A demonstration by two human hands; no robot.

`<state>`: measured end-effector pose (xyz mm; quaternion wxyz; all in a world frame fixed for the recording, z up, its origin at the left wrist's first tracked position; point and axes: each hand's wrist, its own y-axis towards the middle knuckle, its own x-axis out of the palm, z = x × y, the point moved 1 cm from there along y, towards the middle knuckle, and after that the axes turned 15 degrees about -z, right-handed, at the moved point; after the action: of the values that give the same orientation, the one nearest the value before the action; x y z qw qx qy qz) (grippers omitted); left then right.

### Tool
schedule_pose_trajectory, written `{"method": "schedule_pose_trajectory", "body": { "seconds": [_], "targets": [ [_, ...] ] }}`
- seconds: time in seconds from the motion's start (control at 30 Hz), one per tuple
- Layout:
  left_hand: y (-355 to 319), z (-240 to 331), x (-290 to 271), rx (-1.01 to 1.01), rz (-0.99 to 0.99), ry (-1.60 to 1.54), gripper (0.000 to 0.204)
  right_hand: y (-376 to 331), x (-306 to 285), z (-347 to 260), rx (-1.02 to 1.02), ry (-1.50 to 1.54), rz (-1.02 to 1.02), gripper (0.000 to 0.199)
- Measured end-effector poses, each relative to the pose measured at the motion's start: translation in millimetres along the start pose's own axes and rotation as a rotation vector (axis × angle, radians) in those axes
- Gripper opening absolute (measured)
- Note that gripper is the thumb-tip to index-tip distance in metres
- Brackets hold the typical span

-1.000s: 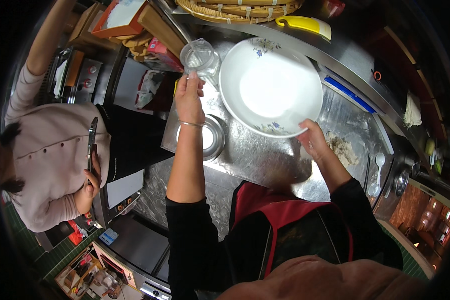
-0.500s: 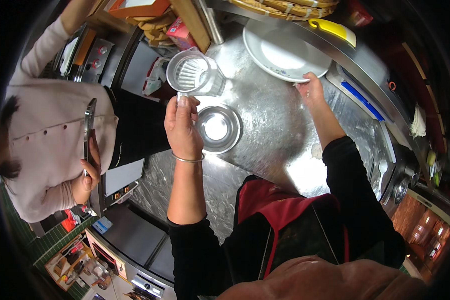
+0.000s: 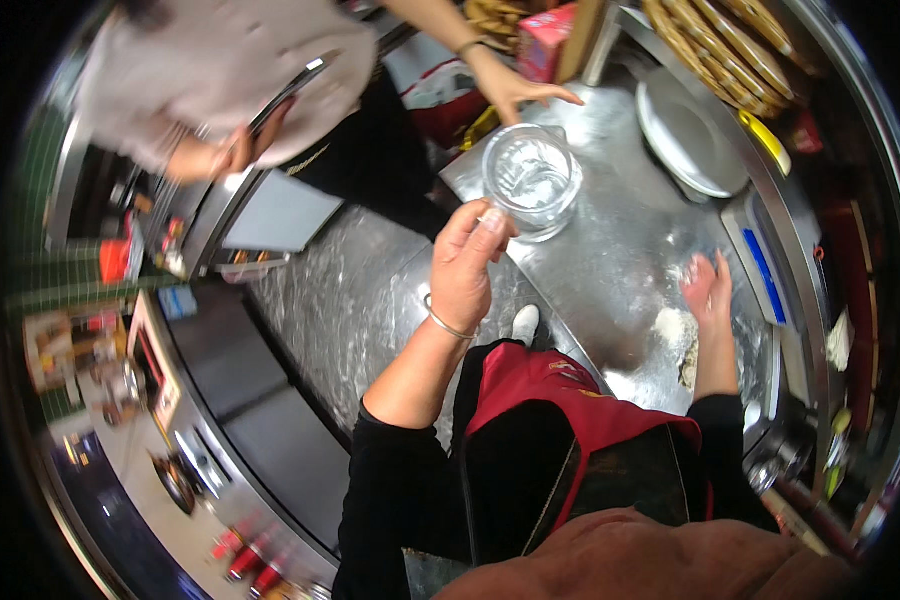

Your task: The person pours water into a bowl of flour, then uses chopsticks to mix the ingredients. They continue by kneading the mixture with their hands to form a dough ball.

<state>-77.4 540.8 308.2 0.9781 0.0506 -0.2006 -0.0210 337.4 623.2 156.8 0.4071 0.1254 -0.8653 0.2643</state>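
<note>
Head view shows the left hand [image 3: 467,268] raised over the steel worktop [image 3: 610,250], its grip clamped on the rim of a clear glass measuring jug [image 3: 532,178]: thumb and fingertips pinch the near edge, and the jug hangs just beyond them, away from the body. Whether the jug rests on the worktop or is carried clear of it cannot be told. The jug appears empty or near empty. The right hand [image 3: 711,291] lies to the right of that grip and nearer the body, fingers spread and apart, holding nothing, pressed on a floured patch beside a lump of dough [image 3: 676,330]. A white plate [image 3: 692,132] sits beyond the right hand, against the back edge. Another person's hand [image 3: 522,88] rests on the worktop just beyond the jug. Assessment: a rim pinch gives little control over a heavy glass vessel, so the jug is best kept level, moved slowly and low, and kept well clear of the other person's hand. Floury fingers may slip on glass; a fuller hold round the wall would be safer.
</note>
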Motion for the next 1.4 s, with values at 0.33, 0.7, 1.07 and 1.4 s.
{"method": "schedule_pose_trajectory", "body": {
  "seconds": [0.33, 0.7, 1.07, 1.4],
  "targets": [
    [-263.8, 36.2, -21.4, 0.036, 0.469, 0.111, 0.025, -73.5, 62.3, 115.6, 0.307, 0.05, -0.331, 0.031],
    [-644.1, 82.3, -65.9, 0.253, 1.455, 0.283, 0.021, -114.3, 145.6, 235.8, 0.527, -0.076, -0.418, 0.027],
    [-994.6, 148.8, -198.0, 0.558, 2.012, 0.355, 0.024, -182.9, 230.3, 428.9, 0.526, -0.171, -0.365, 0.026],
    [-1172.1, 170.8, -307.4, 0.722, 2.165, 0.217, 0.011, -271.2, 331.0, 543.3, 0.677, -0.346, -0.432, 0.024]
  ]
}}
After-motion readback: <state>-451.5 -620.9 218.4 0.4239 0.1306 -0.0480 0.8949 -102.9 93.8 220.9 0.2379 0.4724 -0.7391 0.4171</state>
